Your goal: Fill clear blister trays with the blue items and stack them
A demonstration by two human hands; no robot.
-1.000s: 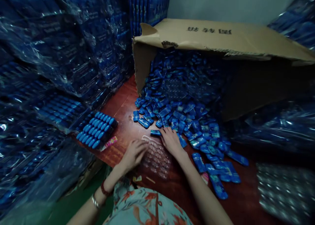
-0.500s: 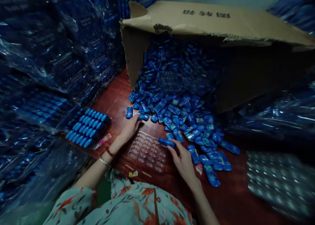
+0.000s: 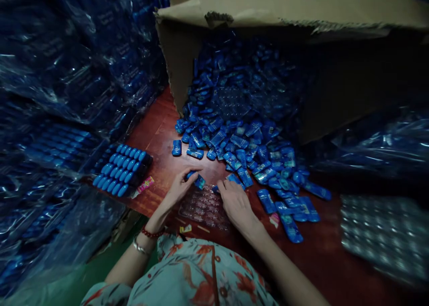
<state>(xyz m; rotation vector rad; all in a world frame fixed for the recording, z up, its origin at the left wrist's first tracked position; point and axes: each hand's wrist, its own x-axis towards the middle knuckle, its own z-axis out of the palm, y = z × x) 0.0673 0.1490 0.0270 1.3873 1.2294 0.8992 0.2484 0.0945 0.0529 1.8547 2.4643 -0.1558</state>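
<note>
Blue packets [image 3: 234, 140] spill from the torn cardboard box [image 3: 268, 6] across the red-brown table [image 3: 161, 136], and the work centres on the clear blister tray [image 3: 204, 207] lying just in front of the person. At far left, stacks of film-wrapped filled trays [image 3: 50, 73] line the wall, and one filled tray [image 3: 122, 169] of blue pieces rests on the table beside them. Half a second ago the left hand [image 3: 179, 187] was out at the edge of the pile; now it is back over the tray's far left corner, fingers pinched on one blue packet [image 3: 197, 180]. The right hand [image 3: 236, 203], which was carrying a packet toward the tray, now lies flat on the tray's right side, fingers pressing a packet [image 3: 216, 189] at its upper edge. Judging from this, one piece is being seated while the other arrives, with the tray mostly unfilled. Loose packets [image 3: 288, 212] lie scattered to the right, near a stack of empty trays [image 3: 385, 234].
</note>
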